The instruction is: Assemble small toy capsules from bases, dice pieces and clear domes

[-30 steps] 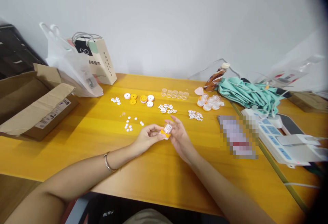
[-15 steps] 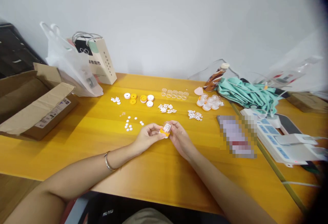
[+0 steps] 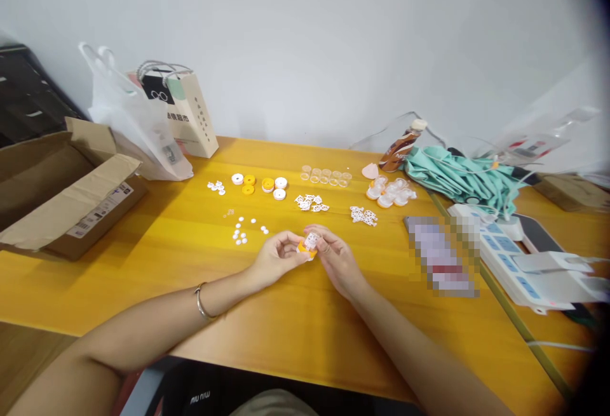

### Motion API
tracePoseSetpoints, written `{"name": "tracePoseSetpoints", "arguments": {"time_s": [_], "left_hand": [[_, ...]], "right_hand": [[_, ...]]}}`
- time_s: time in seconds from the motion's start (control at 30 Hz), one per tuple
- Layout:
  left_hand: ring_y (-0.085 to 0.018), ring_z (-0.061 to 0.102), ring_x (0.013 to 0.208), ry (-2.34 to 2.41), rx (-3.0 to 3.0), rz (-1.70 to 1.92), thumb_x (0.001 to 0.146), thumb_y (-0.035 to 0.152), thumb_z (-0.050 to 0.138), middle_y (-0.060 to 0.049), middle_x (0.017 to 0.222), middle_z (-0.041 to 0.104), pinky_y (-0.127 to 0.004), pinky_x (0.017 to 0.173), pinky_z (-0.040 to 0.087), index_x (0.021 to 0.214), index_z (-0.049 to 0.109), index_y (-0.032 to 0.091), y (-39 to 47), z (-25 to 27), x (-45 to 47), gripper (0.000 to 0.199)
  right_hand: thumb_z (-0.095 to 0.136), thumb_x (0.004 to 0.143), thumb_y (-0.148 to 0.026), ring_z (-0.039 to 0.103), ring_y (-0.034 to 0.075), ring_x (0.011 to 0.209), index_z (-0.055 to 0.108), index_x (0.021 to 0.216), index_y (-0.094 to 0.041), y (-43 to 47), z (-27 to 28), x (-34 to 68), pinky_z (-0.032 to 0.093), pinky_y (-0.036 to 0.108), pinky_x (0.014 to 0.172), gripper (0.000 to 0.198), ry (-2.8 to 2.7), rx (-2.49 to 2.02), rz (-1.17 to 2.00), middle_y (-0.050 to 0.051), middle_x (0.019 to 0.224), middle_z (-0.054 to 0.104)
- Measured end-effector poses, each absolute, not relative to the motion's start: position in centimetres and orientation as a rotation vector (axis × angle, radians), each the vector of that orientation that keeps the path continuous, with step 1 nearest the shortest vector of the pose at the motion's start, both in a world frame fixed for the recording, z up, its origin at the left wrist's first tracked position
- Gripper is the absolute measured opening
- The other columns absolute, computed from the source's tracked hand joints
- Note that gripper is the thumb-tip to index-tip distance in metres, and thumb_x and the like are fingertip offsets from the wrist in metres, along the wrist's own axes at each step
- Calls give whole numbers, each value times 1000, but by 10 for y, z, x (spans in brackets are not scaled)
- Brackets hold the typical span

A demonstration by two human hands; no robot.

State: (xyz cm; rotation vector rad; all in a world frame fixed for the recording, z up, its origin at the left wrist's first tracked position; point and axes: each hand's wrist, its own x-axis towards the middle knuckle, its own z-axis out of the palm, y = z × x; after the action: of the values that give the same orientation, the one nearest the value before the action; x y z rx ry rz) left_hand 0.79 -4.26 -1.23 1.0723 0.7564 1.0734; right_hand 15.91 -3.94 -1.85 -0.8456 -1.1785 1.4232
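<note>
Above the middle of the table, my left hand (image 3: 280, 256) grips a small orange-based container with a transparent top (image 3: 309, 246) between thumb and fingers. White cut-out shapes show through its top. My right hand (image 3: 338, 260) pinches the same container from the right side, its fingertips on the upper part. Beyond my hands lie two heaps of white cut-out pieces (image 3: 311, 203). Several small white discs (image 3: 241, 235) are scattered past my left hand. White and yellow round caps (image 3: 248, 181) and a row of transparent cups (image 3: 326, 176) stand farther back.
An open cardboard box (image 3: 95, 206), a plastic bag (image 3: 143, 130) and a paper bag (image 3: 197, 111) stand left. On the right are finished-looking transparent-topped containers (image 3: 391, 192), a bottle (image 3: 400, 146), a green folded umbrella (image 3: 462, 174), a blurred phone (image 3: 441, 257) and a power strip (image 3: 509, 251).
My right fingers have shifted slightly over the container's top, and the container has turned a little. Both hands still hold it in nearly the same place.
</note>
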Motion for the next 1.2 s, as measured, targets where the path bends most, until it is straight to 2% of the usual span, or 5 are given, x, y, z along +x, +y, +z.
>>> {"name": "tracePoseSetpoints", "arguments": {"time_s": [0.33,0.53,0.63,0.97,1.2], "left_hand": [[-12,61,78,797,1043,1089,65,26,73,-4,85,67,-25,77,46,84,58,14,-40,-15,7,27],[-13,59,85,764,978,1210,66,25,73,-3,90,65,-26,82,43,93,59,17,-35,-17,4,32],[-16,56,92,746,1045,1180,68,26,71,-5,99,63,-27,86,41,106,59,18,-37,-16,2,40],[-20,51,100,688,1143,1037,71,31,68,-7,108,59,-27,85,41,99,66,18,-37,-11,-4,31],[-9,48,61,657,1072,987,69,34,69,-5,81,59,-20,56,40,91,65,13,-37,-11,-3,30]], "right_hand": [[62,74,-42,52,21,104,62,99,-25,-41,-20,151,39,38,93,31,-1054,-946,1431,4,108,61],[77,58,-27,58,15,84,53,87,-26,-45,-24,143,46,32,82,37,-994,-957,1388,-1,92,60],[76,60,-27,58,13,82,53,81,-24,-47,-26,139,45,31,83,31,-963,-954,1433,-2,88,62],[68,70,-39,60,16,80,66,88,-23,-56,-15,139,46,34,81,24,-947,-801,1733,2,90,68],[65,71,-46,60,18,74,67,81,-21,-57,-16,141,45,36,78,27,-1022,-760,1737,3,76,67]]}}
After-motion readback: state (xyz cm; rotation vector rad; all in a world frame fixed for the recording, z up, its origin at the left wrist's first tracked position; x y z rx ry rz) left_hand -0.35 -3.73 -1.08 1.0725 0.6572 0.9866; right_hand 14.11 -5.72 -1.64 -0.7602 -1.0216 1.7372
